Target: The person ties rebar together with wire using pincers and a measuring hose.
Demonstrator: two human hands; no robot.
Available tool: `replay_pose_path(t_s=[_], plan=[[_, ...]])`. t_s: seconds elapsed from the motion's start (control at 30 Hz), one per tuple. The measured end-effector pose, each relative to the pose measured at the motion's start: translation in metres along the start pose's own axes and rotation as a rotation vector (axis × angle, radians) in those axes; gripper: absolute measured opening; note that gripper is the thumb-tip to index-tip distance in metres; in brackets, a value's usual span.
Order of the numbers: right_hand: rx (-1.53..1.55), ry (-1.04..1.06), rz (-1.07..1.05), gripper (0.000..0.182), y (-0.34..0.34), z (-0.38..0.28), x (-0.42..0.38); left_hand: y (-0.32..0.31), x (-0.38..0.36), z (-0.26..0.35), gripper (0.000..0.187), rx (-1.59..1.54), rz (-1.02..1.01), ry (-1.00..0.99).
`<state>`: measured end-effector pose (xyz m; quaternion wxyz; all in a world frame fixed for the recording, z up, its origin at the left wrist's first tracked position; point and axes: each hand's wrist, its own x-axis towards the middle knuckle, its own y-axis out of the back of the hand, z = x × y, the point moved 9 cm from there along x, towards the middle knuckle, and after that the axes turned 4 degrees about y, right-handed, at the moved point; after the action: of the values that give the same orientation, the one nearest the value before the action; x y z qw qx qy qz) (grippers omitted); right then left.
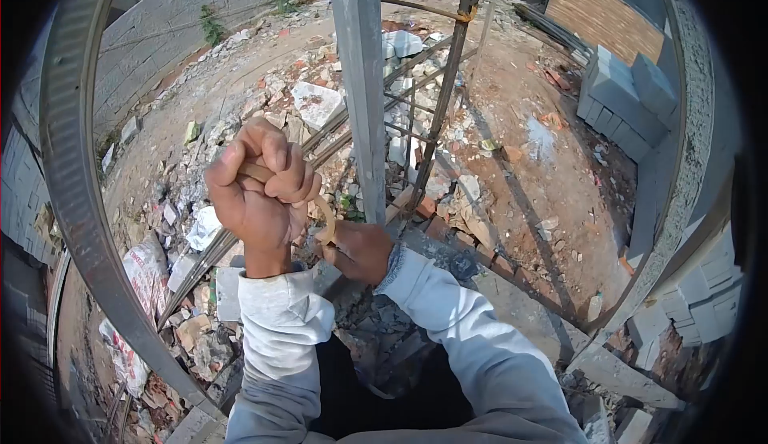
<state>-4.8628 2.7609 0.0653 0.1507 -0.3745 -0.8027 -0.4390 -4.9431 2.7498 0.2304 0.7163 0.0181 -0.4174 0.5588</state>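
My left hand (260,184) is raised in a closed fist, palm side toward me, around a tan bendable strip (328,218). The strip curves down from that fist to my right hand (358,250), whose fingers pinch its lower end. Whether it is rope, strap or tubing I cannot make out. Just beyond my hands stands an upright grey metal post (362,84), its lower part close to my right hand. Both forearms are in light, dusty sleeves.
Broken stone and rubble (318,105) cover the ground beyond. A dark pole (448,68) with crossbars rises right of the post. Curved-looking metal frame members (76,164) flank me. Grey blocks (624,100) are stacked at right; a printed sack (146,272) lies at left.
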Motion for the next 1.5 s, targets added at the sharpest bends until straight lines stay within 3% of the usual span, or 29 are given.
replay_pose_path(t_s=[0.2, 0.33, 0.43, 0.53, 0.63, 0.73, 1.03, 1.17, 1.27, 1.3, 1.43, 1.5], plan=[[-0.104, -0.166, 0.024, 0.037, 0.034, 0.032, 0.025, 0.030, 0.039, -0.038, 0.038, 0.011, -0.121, 0.071], [0.020, -0.362, 0.087, 0.033, 0.059, 0.043, 0.035, 0.053, 0.050, -0.066, 0.038, 0.096, -0.010, 0.116], [0.095, -0.333, 0.175, 0.029, 0.082, 0.043, 0.052, 0.059, 0.053, -0.078, 0.039, 0.145, 0.040, 0.144], [-0.326, -0.254, 0.049, 0.027, 0.101, 0.028, 0.076, 0.063, 0.054, -0.086, 0.038, 0.166, 0.022, 0.125], [-0.494, -0.179, 0.077, 0.024, 0.102, 0.032, 0.085, 0.064, 0.053, -0.080, 0.035, 0.221, 0.099, 0.019], [-0.689, -0.107, 0.050, 0.019, 0.096, 0.024, 0.089, 0.073, 0.055, -0.083, 0.031, 0.246, 0.036, -0.066], [-0.953, -0.164, 0.067, 0.023, 0.097, 0.030, 0.086, 0.073, 0.053, -0.088, 0.029, 0.273, 0.108, -0.095], [-0.934, -0.195, 0.113, 0.030, 0.098, 0.030, 0.077, 0.074, 0.052, -0.092, 0.028, 0.285, 0.122, -0.097], [-0.612, -0.173, 0.198, 0.032, 0.109, 0.032, 0.068, 0.074, 0.053, -0.094, 0.027, 0.287, 0.124, -0.095], [-0.595, -0.077, 0.287, 0.032, 0.115, 0.033, 0.063, 0.074, 0.052, -0.095, 0.027, 0.285, 0.126, -0.092], [-0.369, -0.347, 0.385, 0.034, 0.100, 0.046, 0.019, 0.074, 0.057, -0.098, 0.026, 0.284, 0.125, -0.084], [-0.327, -0.315, 0.504, 0.033, 0.084, 0.056, -0.001, 0.071, 0.058, -0.099, 0.025, 0.279, 0.121, -0.076]])
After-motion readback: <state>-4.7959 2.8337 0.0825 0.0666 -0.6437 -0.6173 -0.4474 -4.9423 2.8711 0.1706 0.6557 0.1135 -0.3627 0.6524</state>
